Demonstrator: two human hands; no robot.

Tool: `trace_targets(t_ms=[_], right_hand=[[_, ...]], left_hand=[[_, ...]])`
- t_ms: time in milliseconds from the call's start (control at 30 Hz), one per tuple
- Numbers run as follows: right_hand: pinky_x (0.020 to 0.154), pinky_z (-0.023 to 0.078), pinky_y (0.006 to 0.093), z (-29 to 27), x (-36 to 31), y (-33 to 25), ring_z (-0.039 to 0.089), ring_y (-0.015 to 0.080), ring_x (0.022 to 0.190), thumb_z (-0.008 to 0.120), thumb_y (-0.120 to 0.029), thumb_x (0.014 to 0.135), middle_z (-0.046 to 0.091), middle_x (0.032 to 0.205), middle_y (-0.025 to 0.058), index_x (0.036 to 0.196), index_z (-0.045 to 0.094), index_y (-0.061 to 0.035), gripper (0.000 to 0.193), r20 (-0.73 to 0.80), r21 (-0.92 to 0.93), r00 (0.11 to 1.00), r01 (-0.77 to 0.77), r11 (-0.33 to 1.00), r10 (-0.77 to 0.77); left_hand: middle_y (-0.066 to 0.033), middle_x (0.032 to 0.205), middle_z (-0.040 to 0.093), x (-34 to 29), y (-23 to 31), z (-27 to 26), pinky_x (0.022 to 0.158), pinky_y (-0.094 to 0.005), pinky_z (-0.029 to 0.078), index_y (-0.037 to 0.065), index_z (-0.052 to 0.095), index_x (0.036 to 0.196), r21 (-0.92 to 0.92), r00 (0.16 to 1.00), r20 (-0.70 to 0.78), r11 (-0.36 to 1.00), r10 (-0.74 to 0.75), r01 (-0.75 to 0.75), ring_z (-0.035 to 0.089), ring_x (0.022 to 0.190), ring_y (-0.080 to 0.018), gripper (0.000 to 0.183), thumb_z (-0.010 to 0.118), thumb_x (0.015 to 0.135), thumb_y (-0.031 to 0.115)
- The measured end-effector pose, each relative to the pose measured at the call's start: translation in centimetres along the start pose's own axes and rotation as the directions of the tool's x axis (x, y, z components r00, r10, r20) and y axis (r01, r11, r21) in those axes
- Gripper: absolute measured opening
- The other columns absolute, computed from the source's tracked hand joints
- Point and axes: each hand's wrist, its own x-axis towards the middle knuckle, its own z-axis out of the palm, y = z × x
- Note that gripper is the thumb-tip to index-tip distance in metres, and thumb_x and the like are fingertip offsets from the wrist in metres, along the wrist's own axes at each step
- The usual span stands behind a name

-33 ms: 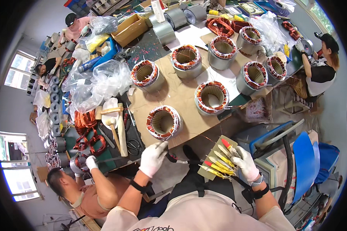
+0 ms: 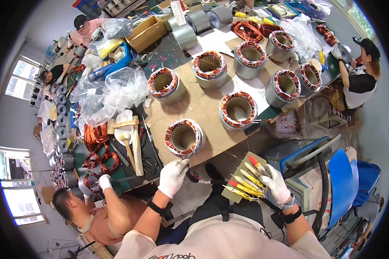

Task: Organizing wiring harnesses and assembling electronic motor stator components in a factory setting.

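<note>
Though the mid-frame stator (image 2: 180, 134) looks laced, a wire (image 2: 231, 153) trails loose, so work probably remains; the left hand (image 2: 172, 177) pinches narrowly below, contents unclear; the right hand (image 2: 275, 184) curls over yellow pieces (image 2: 250, 183), grip unclear.

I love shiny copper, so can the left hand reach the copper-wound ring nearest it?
Probably yes. The gloved left hand is just on the near side of the copper-wound ring, and nothing seems to block the way between them.

Left hand (image 2: 171, 178) near copper-wound stator (image 2: 176, 134) — right hand (image 2: 275, 186) touching yellow pieces (image 2: 251, 176).
</note>
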Motion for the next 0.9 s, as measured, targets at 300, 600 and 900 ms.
trace_targets(t_ms=[300,600,900], right_hand=[[0.111,0.044,0.0346,1.4,0.3,-0.8,0.058,0.0198,0.127,0.061,-0.022,0.095,0.063,0.138,0.0148,0.145,0.05,0.0068,0.059,0.027,0.148,0.999,-0.037,0.988,0.033],[0.108,0.046,0.0352,1.2,-0.2,0.3,0.06,0.0193,0.122,0.063,-0.036,0.096,0.065,0.134,0.0151,0.142,0.053,0.0071,0.063,-0.02,0.13,1.0,0.001,0.992,0.001],[0.111,0.044,0.0345,1.6,-1.6,-2.2,0.057,0.0202,0.128,0.064,-0.04,0.095,0.062,0.139,0.0161,0.145,0.05,0.008,0.07,-0.016,0.228,1.0,0.024,0.973,-0.021]], left_hand=[[-0.006,0.086,0.07,5.2,1.4,-6.5,0.069,-0.0272,0.051,-0.004,0.073,0.103,-0.788,0.784,-0.175,0.562,-0.595,0.25,0.062,0.072,-0.0115,0.02,0.062,0.103,0.014],[-0.0214,0.146,0.057,2.5,9.0,2.2,0.087,-0.0414,0.059,0.002,0.052,0.146,-0.219,0.999,0.022,0.975,-0.04,0.044,0.072,0.103,-0.0332,0.065,0.078,0.088,0.015],[-0.0118,0.091,0.075,7.1,12.2,0.7,0.073,-0.0395,0.057,0.007,0.076,0.105,-0.405,0.974,-0.021,0.889,0.227,-0.216,0.072,0.081,-0.0312,0.016,0.074,0.09,0.01]])
